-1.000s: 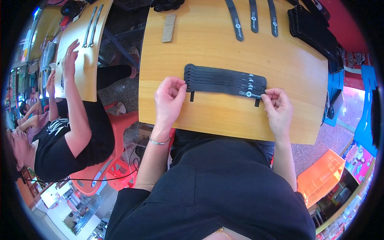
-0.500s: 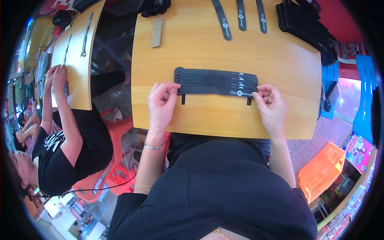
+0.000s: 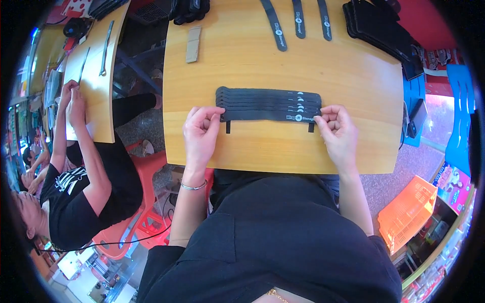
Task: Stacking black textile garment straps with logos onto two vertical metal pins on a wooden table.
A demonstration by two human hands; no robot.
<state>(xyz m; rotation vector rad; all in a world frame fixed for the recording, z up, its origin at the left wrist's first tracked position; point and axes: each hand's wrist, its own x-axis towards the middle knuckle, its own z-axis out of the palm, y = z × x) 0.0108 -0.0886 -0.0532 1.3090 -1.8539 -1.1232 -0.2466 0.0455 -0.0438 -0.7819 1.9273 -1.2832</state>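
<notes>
Several black straps (image 3: 268, 104) with white printing lie overlapped in a stepped row on the wooden table (image 3: 283, 146), each nearer one leaving a thin edge of the one behind showing. My left hand (image 3: 201, 132) pinches the left end of the nearest strap between thumb and fingertips. At its right end my right hand (image 3: 338, 132) does the same, thumb below and fingers curled. Two short dark tabs (image 3: 228, 127) stick out from under the front edge, one close to each hand.
Beyond the row lie three separate black straps (image 3: 299, 20) and a brown cardboard strip (image 3: 193, 44). Black bundles (image 3: 189, 10) sit at the far left corner, a dark stack (image 3: 376, 30) at the far right. A co-worker (image 3: 76, 187) handles a strap at the left table (image 3: 101, 118). An orange crate (image 3: 408, 212) stands lower right.
The whole view has shifted slightly. Both my hands keep their pinch on the ends of the nearest strap, and the row lies as before.
</notes>
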